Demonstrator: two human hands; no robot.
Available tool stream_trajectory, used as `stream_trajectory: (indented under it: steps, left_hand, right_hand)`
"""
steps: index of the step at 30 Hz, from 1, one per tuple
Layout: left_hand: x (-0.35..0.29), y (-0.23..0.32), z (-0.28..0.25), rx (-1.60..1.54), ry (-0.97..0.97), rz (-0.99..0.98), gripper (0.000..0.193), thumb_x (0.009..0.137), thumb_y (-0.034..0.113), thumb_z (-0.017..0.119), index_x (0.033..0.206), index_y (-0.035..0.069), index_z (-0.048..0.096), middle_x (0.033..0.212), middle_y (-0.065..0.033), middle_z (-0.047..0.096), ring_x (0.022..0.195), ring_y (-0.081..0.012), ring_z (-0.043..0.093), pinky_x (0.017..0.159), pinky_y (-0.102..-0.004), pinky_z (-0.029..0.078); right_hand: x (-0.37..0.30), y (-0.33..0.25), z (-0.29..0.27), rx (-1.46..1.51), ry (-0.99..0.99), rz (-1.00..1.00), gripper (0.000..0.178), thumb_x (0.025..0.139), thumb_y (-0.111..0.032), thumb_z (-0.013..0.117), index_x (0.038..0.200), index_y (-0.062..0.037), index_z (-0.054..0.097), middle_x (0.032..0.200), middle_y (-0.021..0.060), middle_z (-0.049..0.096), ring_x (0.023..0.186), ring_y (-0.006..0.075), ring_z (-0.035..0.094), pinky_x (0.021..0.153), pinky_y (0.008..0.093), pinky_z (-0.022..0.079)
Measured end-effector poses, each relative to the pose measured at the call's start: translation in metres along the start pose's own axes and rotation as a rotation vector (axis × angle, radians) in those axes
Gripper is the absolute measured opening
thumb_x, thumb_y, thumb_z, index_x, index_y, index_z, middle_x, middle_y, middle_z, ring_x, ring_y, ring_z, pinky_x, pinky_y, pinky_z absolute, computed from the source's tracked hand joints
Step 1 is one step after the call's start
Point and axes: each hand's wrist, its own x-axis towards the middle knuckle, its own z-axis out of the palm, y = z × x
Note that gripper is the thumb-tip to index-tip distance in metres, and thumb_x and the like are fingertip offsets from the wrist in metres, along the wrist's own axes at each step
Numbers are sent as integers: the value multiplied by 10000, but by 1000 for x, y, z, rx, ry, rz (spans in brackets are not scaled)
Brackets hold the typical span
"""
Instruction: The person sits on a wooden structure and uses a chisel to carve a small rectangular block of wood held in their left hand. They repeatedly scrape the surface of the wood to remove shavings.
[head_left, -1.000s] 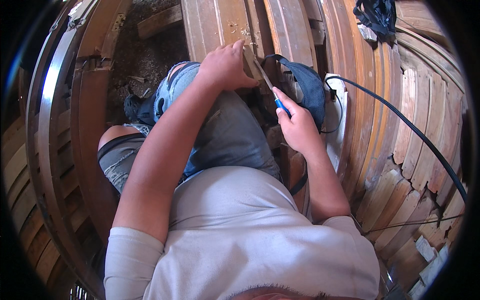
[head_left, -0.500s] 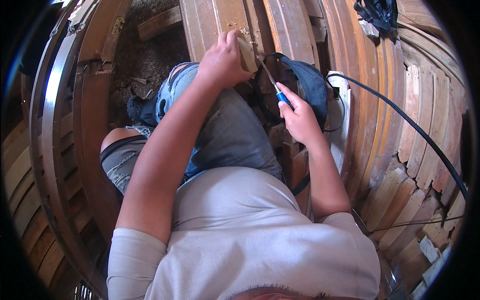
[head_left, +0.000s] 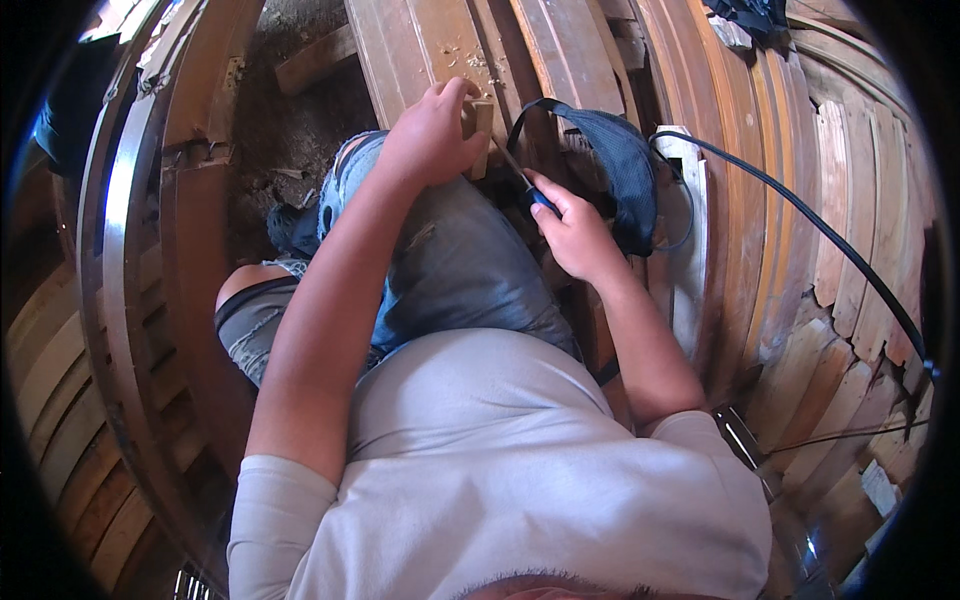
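Note:
My left hand (head_left: 430, 138) is wrapped round a small pale wooden block (head_left: 482, 122) just above my knee, at the near end of a long brown board (head_left: 400, 60). In my right hand (head_left: 580, 240) is a blue-handled chisel (head_left: 541, 198), its thin metal blade pointing up and left. The tip lies close beside the block's right side; whether it touches is too small to tell. My fingers hide part of the block. Pale wood shavings (head_left: 478, 62) are scattered on the board beyond it.
Right of my right hand lies a dark blue cloth bag or cap (head_left: 620, 165) with a strap. A black cable (head_left: 800, 195) curves across stacked boards (head_left: 735, 200) at the right. Curved wooden frames (head_left: 190, 260) stand at the left. A dark bundle (head_left: 752, 12) sits at the far right.
My right hand has moved left with the chisel, bringing its tip nearer my left hand. The block in my left hand has turned, showing a different side.

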Motion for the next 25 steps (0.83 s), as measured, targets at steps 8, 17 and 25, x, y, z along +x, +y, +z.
stream_trajectory:
  steps: [8, 17, 25]
  left_hand:
    - [-7, 1, 0, 11, 290, -15, 579, 857, 299, 935, 1367, 102, 746, 1332, -222, 706, 1138, -386, 768, 983, -480, 635]
    - [-26, 28, -18, 207, -159, -10, 662, 849, 449, 945, 1357, 65, 764, 1350, -200, 755, 1219, -400, 751, 1066, -490, 592]
    - [-18, 21, -11, 247, -195, 2, 772, 836, 478, 944, 1439, 48, 726, 1438, -257, 730, 1363, -412, 693, 1177, -477, 539]
  right_hand:
    - [-4, -21, -26, 73, 65, 11, 510, 1126, -183, 630, 1632, -122, 598, 1280, 201, 793, 1082, 285, 770, 1006, 386, 571]
    - [-27, -25, -23, 99, -86, 14, 555, 1161, -130, 552, 1711, -208, 539, 840, -30, 585, 692, 72, 486, 674, 277, 486]
    - [-47, -25, -28, 25, -57, 57, 525, 1133, -148, 588, 1658, -148, 576, 1261, 169, 685, 1151, 301, 658, 1014, 388, 538]
